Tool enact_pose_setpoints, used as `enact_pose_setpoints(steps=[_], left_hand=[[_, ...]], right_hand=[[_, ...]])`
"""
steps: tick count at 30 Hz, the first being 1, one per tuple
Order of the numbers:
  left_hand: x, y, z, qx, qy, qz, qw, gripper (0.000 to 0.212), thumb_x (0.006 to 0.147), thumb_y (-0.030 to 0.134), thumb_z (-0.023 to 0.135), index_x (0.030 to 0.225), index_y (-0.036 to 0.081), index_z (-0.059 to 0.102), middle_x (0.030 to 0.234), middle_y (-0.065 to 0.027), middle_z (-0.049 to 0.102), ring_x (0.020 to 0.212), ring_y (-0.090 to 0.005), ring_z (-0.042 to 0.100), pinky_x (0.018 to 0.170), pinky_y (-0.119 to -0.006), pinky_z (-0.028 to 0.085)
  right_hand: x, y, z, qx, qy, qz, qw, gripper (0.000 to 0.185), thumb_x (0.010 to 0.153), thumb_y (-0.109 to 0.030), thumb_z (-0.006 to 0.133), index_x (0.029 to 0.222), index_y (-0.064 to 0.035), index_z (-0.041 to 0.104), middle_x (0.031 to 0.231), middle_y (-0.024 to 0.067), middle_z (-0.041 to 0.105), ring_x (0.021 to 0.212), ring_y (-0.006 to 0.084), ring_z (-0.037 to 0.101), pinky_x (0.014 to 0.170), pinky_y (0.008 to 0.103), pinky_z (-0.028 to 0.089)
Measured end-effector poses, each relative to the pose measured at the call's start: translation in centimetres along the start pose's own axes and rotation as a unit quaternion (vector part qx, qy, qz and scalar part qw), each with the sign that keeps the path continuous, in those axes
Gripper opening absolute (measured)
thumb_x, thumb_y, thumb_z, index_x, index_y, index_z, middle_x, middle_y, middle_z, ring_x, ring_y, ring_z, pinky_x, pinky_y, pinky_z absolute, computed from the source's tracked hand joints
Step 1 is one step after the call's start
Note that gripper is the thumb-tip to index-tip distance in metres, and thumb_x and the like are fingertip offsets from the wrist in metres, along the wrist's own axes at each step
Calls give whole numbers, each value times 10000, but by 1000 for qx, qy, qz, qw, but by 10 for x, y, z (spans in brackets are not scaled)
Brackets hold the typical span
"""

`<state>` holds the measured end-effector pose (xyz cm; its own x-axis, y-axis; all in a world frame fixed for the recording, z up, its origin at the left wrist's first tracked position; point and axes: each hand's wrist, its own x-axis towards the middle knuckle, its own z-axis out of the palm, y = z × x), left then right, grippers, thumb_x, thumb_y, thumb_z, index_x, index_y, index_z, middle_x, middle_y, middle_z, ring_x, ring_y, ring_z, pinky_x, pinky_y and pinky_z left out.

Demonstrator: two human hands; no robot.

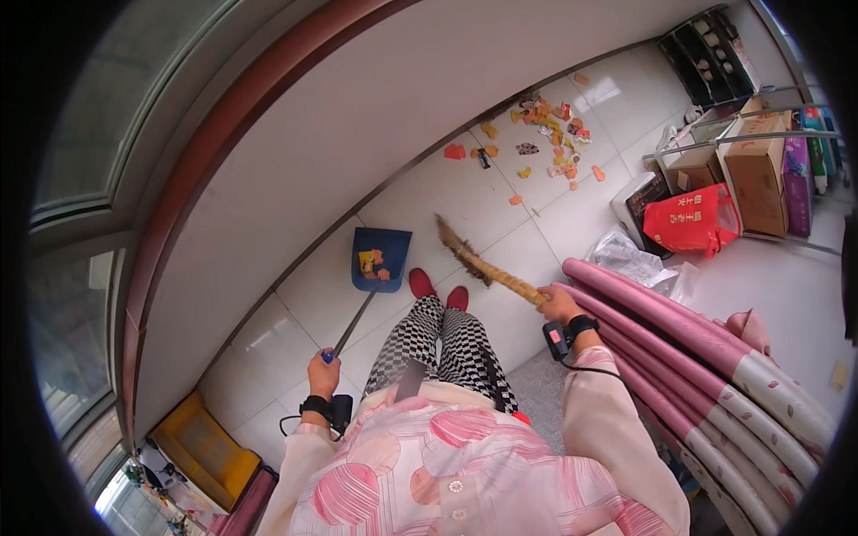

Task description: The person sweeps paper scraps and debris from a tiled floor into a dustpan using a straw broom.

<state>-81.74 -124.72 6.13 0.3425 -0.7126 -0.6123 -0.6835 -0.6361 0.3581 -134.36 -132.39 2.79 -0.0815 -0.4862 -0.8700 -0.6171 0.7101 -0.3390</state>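
Observation:
My left hand [323, 376] is closed around the handle of a blue dustpan [382, 242], which lies on the tiled floor left of my red shoes. A few orange and yellow scraps [371, 261] lie in the pan. In my right hand [560, 305] is a straw broom [493, 271], its bristles pointing up and left, right of my shoes and apart from the dustpan. Scattered wrappers and paper scraps [553, 134] cover part of the floor farther off, near the wall. Whether the bristles touch the floor I cannot tell.
Pink rolls of material [663, 335] stand close to my right arm. Beyond them are a crumpled clear plastic bag [627, 258], a red bag [690, 221] and cardboard boxes [757, 164] on a metal rack. A yellow container [208, 449] is at lower left; the wall runs along the left.

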Motion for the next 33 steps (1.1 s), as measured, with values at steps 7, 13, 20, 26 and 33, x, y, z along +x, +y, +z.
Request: enact_pose_setpoints(steps=[7, 13, 20, 26, 33], left_hand=[[9, -14, -5, -16, 2, 0, 1000, 296, 662, 129, 566, 921, -11, 584, 783, -178, 610, 742, -297, 596, 709, -333, 459], [22, -7, -12, 5, -15, -25, 1000, 300, 654, 127, 576, 915, -20, 583, 793, -187, 609, 757, -306, 592, 716, -336, 456], [25, 6, -5, 29, 2, -20, 999, 268, 659, 147, 581, 880, -3, 595, 783, -188, 607, 765, -334, 585, 714, -367, 454], [8, 64, 5, 64, 1, -12, 998, 256, 652, 143, 577, 855, -10, 601, 766, -187, 608, 742, -324, 591, 692, -359, 460], [7, 152, 24, 57, 9, -10, 998, 278, 637, 133, 569, 865, -23, 600, 784, -192, 611, 754, -313, 595, 708, -347, 458]], right_hand=[[1, -39, -14, 153, 175, 24, 972, 527, 711, -51, 557, 1218, -53, 416, 636, 71, 533, 464, 145, 493, 391, 272, 386], [-22, -92, -3, 275, 144, 72, 948, 573, 759, -59, 520, 1289, -108, 308, 576, 40, 480, 378, 112, 412, 309, 257, 319], [46, -119, 12, 201, -35, -22, 979, 398, 689, -52, 561, 1084, -25, 515, 634, 62, 535, 443, 138, 487, 392, 273, 400], [133, -87, -60, 127, -8, -33, 991, 329, 669, -75, 609, 989, -8, 582, 777, 109, 617, 645, 174, 601, 548, 294, 469], [69, -74, -167, 366, 69, 17, 928, 550, 741, -44, 537, 1259, -82, 360, 553, 50, 481, 375, 124, 425, 328, 266, 340]])
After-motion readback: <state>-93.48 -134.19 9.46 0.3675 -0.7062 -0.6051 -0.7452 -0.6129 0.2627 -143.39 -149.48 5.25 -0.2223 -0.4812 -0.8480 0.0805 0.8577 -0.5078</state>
